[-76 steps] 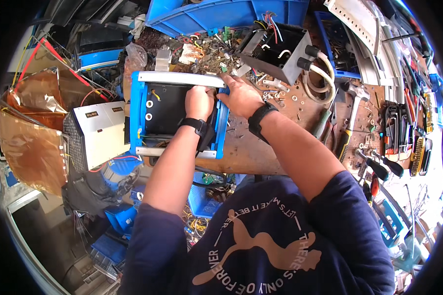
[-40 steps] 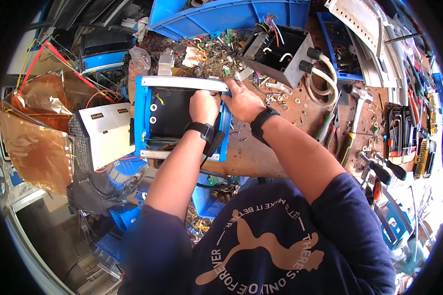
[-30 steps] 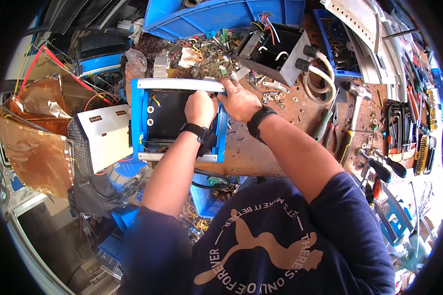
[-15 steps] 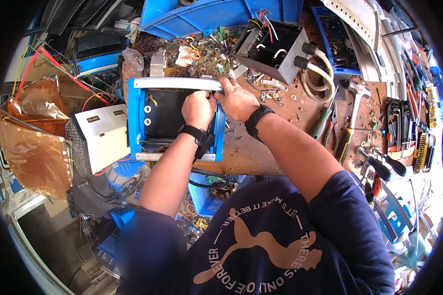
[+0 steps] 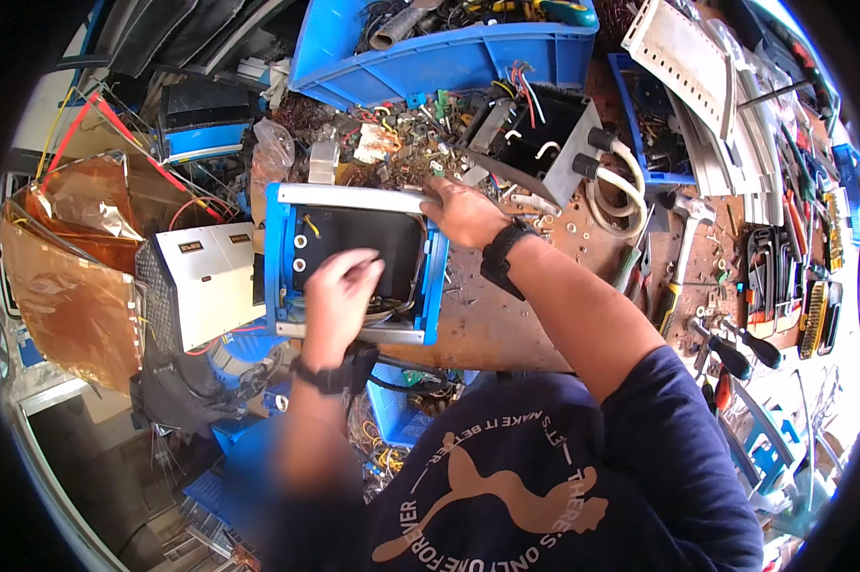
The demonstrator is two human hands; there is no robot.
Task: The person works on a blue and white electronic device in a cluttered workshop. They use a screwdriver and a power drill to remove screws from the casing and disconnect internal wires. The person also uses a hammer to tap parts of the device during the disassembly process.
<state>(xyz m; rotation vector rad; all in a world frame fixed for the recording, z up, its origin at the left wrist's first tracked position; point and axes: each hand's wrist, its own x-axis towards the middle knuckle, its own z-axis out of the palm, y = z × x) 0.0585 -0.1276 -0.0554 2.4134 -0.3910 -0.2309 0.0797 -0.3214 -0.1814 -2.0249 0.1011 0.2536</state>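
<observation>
Blue-framed box with black front panel sits at near edge of rusty bench; looks stiff and fairly heavy, wiring inside probably fragile; best gripped by the silver rails. Left hand half curled over panel, pinching something small, can't tell what; right hand closed on top rail corner.

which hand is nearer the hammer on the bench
Right. The right hand grips the blue box's top right corner, a stretch left of the hammer; the left hand is farther, over the box's open middle.
</observation>
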